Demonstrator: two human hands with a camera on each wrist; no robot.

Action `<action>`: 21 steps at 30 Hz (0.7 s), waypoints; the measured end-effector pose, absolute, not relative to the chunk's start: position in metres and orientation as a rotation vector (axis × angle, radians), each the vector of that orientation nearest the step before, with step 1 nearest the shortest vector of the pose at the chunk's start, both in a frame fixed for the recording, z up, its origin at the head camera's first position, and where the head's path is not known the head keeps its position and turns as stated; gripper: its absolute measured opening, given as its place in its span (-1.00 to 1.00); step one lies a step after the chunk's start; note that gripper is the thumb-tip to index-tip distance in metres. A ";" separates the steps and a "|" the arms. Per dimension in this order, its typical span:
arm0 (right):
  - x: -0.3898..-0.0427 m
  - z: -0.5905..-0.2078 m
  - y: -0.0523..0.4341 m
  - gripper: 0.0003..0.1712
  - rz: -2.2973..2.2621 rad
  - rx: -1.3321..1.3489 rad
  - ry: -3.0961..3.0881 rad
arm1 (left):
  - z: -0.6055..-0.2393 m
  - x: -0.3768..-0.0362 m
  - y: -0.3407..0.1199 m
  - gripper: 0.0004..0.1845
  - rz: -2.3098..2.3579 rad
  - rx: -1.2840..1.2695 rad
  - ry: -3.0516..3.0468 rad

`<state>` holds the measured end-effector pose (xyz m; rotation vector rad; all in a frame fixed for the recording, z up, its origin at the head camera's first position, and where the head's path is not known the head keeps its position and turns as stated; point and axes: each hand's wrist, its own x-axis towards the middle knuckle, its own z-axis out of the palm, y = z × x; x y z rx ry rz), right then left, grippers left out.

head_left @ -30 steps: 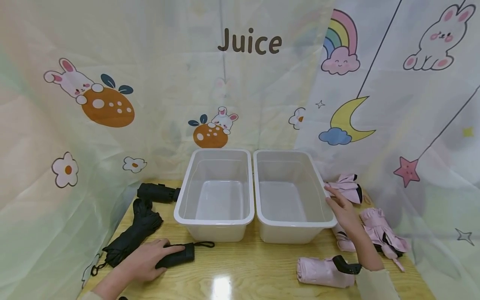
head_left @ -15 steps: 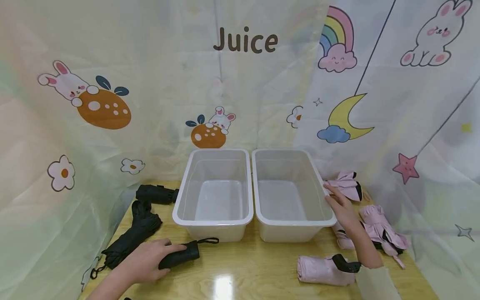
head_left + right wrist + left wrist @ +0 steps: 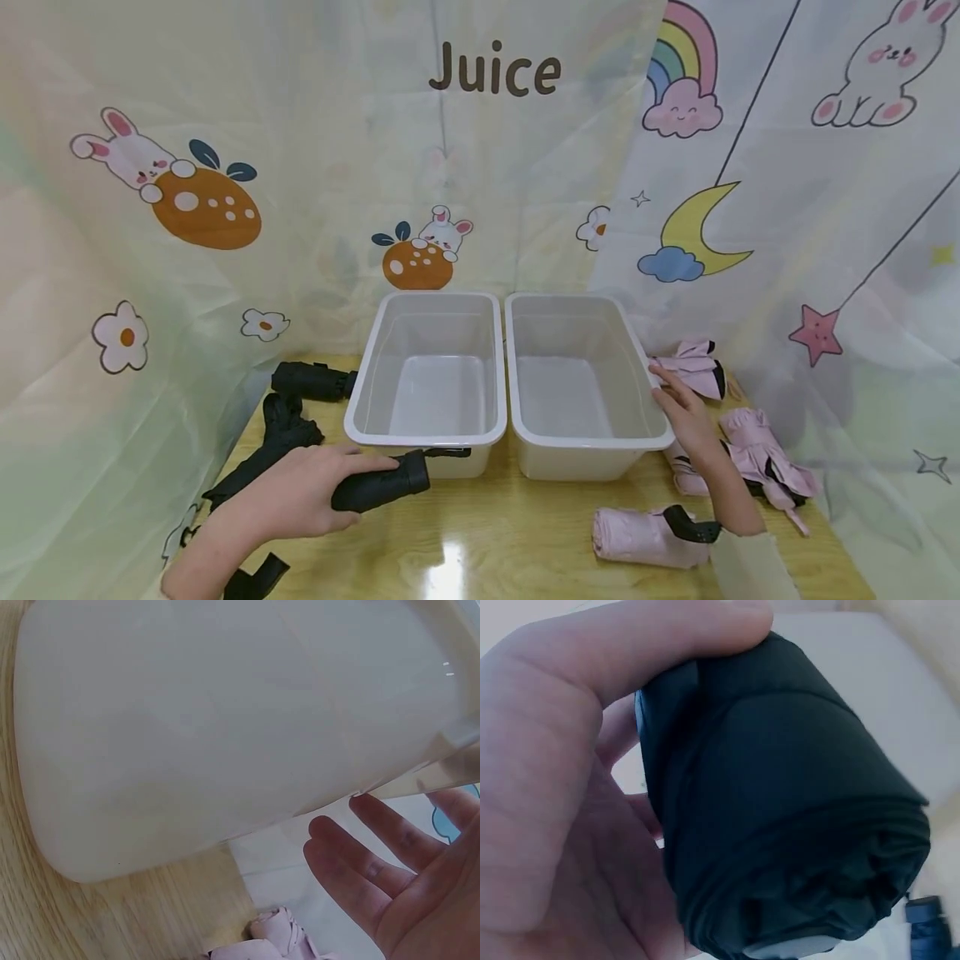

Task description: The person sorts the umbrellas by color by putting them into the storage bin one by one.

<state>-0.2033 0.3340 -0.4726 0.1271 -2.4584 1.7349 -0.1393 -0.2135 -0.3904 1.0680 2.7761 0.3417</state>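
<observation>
My left hand [image 3: 303, 492] grips a black folded umbrella [image 3: 382, 482], raised in front of the left white bin [image 3: 427, 440]. The umbrella's wrist loop points toward that bin. In the left wrist view, the rolled fabric of the umbrella [image 3: 780, 757] fills the middle, with the thumb and fingers wrapped around it. My right hand [image 3: 686, 425] rests with extended fingers at the outer rim of the right white bin [image 3: 592, 443]. Seen from the right wrist, the fingertips of the right hand [image 3: 390, 877] lie right at the bin's side wall [image 3: 187, 735].
Black folded umbrellas [image 3: 311, 381] lie left of the bins, and a black angled handle [image 3: 258, 577] shows at the front. Several pink folded umbrellas [image 3: 765, 458] lie on the right, one with a black hooked handle [image 3: 690, 527] nearer the front. A printed curtain [image 3: 322, 167] hangs behind.
My left hand has lifted the black umbrella off the table and moved it up and right toward the left bin. The right hand has stayed at the right bin's rim.
</observation>
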 end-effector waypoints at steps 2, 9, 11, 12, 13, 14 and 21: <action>-0.203 -0.472 0.335 -0.37 1.733 0.108 -2.461 | -0.382 -0.143 -0.210 -0.30 0.335 1.064 2.810; -0.199 -0.473 0.333 -0.36 1.706 0.087 -2.472 | -0.361 -0.161 -0.208 -0.29 0.370 1.092 2.896; -0.198 -0.471 0.332 -0.36 1.709 0.087 -2.472 | -0.356 -0.169 -0.206 -0.28 0.383 1.087 2.919; -0.198 -0.470 0.332 -0.36 1.707 0.086 -2.476 | -0.354 -0.174 -0.205 -0.29 0.389 1.073 2.932; -0.198 -0.470 0.332 -0.36 1.707 0.085 -2.479 | -0.353 -0.180 -0.203 -0.30 0.393 1.059 2.943; -0.198 -0.469 0.332 -0.36 1.713 0.085 -2.478 | -0.351 -0.186 -0.202 -0.30 0.399 1.037 2.951; -0.202 -0.469 0.332 -0.36 1.705 0.086 -2.481 | -0.352 -0.236 -0.189 -0.31 0.433 0.920 3.003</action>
